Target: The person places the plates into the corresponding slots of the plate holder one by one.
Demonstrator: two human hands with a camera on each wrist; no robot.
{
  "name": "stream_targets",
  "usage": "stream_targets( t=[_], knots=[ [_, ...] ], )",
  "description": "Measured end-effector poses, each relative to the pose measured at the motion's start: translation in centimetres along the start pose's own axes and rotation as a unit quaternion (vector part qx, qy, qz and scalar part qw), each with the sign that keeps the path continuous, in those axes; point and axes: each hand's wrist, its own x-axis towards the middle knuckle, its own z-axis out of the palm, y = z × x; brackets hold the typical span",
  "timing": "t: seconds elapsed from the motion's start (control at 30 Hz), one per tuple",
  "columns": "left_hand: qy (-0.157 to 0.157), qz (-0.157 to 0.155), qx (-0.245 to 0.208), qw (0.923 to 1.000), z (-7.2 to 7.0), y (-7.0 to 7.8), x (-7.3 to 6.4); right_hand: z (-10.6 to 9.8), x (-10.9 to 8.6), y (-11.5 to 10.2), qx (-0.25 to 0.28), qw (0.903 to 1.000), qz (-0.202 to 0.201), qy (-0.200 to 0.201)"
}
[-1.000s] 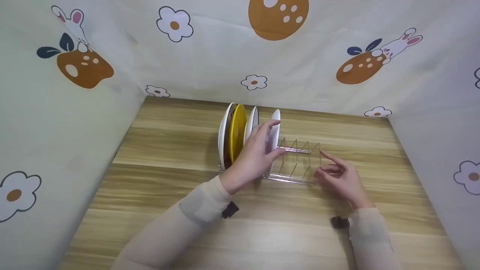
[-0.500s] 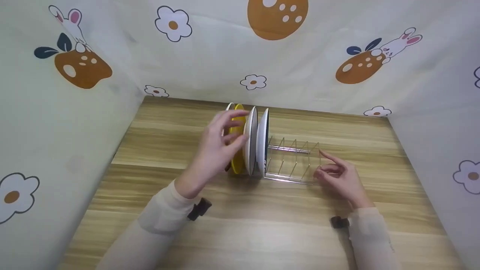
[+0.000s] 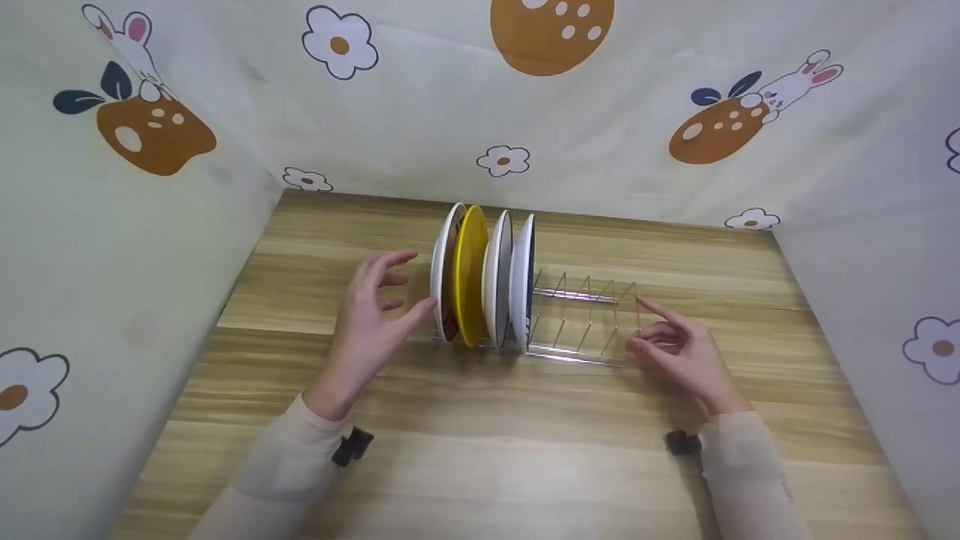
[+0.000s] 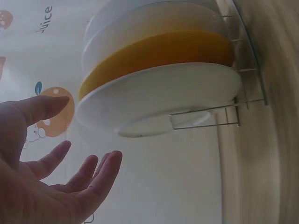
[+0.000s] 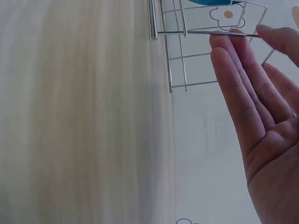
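A metal wire dish rack (image 3: 574, 357) stands on the table with plates upright in its left part. From the left come a white plate (image 3: 444, 270) with a brownish inside, a yellow plate (image 3: 471, 277), a white plate (image 3: 491, 285) with a greyish face, and another white plate (image 3: 520, 289) with a dark face. Just left of the outermost plate is my left hand (image 3: 367, 322), fingers spread and holding nothing; the left wrist view shows a gap to the white plate (image 4: 163, 88). My right hand (image 3: 686, 360) pinches the rack's right end wire between thumb and fingers (image 5: 238, 93).
The wood-grain table (image 3: 480, 457) extends in front of the rack. A patterned cloth wall (image 3: 420, 127) rises close behind the plates, with more cloth on both sides. The rack's right slots (image 3: 589, 319) show bare wires.
My left hand has let go of the rightmost white plate, which moved left against its neighbour, then withdrew leftward past the row of plates. My right hand has stayed at the rack's end.
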Motion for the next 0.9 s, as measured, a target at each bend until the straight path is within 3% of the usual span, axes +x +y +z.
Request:
stream_targets(
  t=[0.13, 0.37, 0.53, 0.7, 0.9],
  knots=[
    [0.007, 0.016, 0.014, 0.9997, 0.2, -1.4, -0.7, -0.6, 0.5, -0.2, -0.018, 0.9998, -0.005, 0.000],
    [0.005, 0.062, 0.072, 0.9955, 1.0, -2.2, -1.4, -2.3, 2.1, -1.0, 0.012, 0.9994, -0.025, -0.018],
    [0.006, 0.065, 0.103, 0.9926, 1.3, -2.4, -1.7, -2.9, 4.1, -1.1, 0.003, 0.9995, -0.022, -0.023],
    [0.006, 0.069, 0.130, 0.9891, 1.6, -2.7, -1.7, -2.5, 6.0, -1.2, -0.042, 0.9989, -0.020, -0.011],
    [0.004, 0.076, 0.137, 0.9876, 2.0, -2.9, -1.5, -2.0, 6.8, -0.9, -0.055, 0.9981, -0.019, -0.020]
  ],
)
